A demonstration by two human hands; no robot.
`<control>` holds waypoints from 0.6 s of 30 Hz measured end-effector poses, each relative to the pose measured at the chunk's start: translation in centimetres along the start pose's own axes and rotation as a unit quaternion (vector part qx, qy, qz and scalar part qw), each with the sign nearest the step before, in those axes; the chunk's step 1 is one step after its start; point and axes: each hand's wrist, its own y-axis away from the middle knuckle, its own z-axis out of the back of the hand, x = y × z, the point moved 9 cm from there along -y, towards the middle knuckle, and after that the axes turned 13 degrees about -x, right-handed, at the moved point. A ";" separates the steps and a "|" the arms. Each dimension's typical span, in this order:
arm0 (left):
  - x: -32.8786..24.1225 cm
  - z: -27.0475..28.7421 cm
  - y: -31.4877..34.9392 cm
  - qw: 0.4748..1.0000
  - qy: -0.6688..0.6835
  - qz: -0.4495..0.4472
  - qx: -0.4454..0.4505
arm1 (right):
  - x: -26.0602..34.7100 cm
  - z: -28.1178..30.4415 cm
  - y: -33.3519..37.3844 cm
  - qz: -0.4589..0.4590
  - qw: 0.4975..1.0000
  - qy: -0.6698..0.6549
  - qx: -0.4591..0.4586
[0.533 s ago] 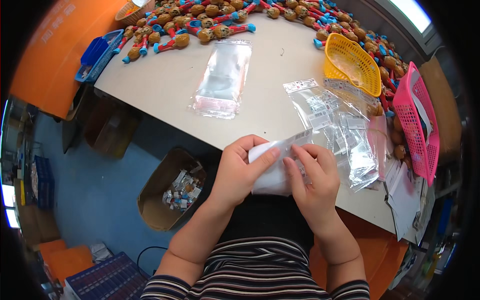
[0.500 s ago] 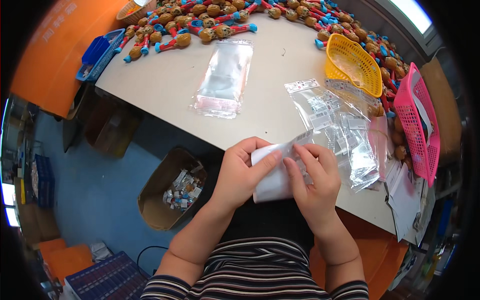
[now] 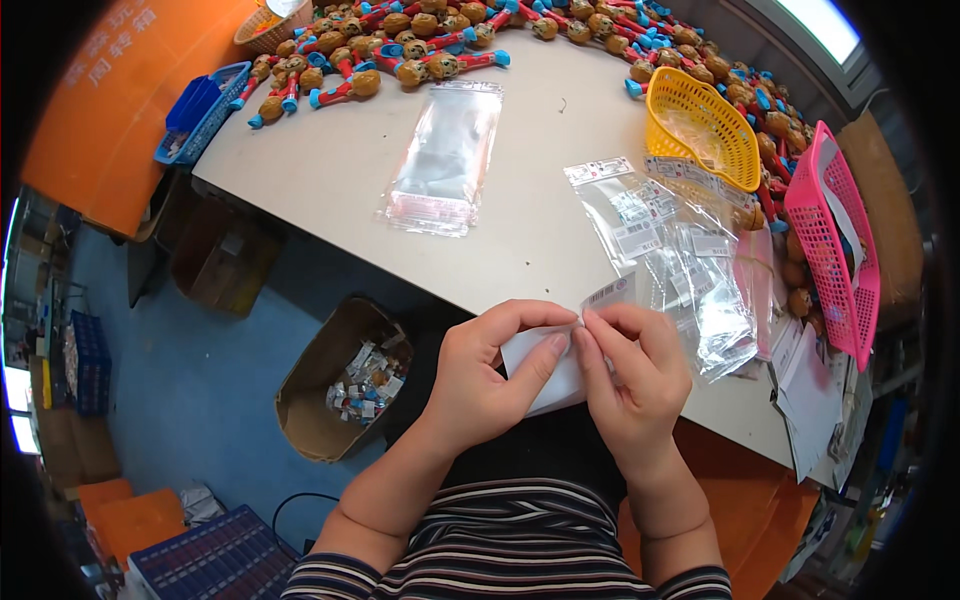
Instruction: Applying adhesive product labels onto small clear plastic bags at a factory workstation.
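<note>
Between my hands, just off the table's near edge, is a strip of white paper (image 3: 553, 385) with a printed barcode label (image 3: 610, 291) at its upper end; it looks like a strip of stickers. My left hand (image 3: 492, 375) is closed on the strip, thumb in front and forefinger along the top. Opposite it, my right hand (image 3: 634, 368) pinches at the label's lower edge, its fingertips almost meeting the left ones. The exact grip of the right fingertips is partly hidden. Clear plastic bags (image 3: 690, 255), several with white labels, lie beyond my right hand.
A stack of clear bags (image 3: 445, 150) lies mid-table (image 3: 320, 190). Many red-and-blue toy pieces with brown round heads (image 3: 440, 67) line the far side. A yellow basket (image 3: 740, 145) and pink basket (image 3: 832, 250) stand right. Below left is a cardboard box (image 3: 300, 400) with small packets.
My hands have come closer together and shifted slightly down. The label now stands up above my right fingertips, and the white strip is more folded or bent downward.
</note>
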 end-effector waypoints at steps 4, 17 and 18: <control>-0.2 -0.4 0.3 0.999 -0.038 -0.005 0.006 | 0.3 0.5 0.2 0.013 1.000 0.010 -0.022; 0.7 -0.7 1.3 0.993 -0.030 0.034 -0.106 | -1.6 0.3 2.1 -0.122 0.985 -0.020 -0.123; 0.8 -0.6 1.4 0.993 -0.017 0.036 -0.114 | -2.2 0.2 2.4 -0.153 0.978 -0.052 -0.129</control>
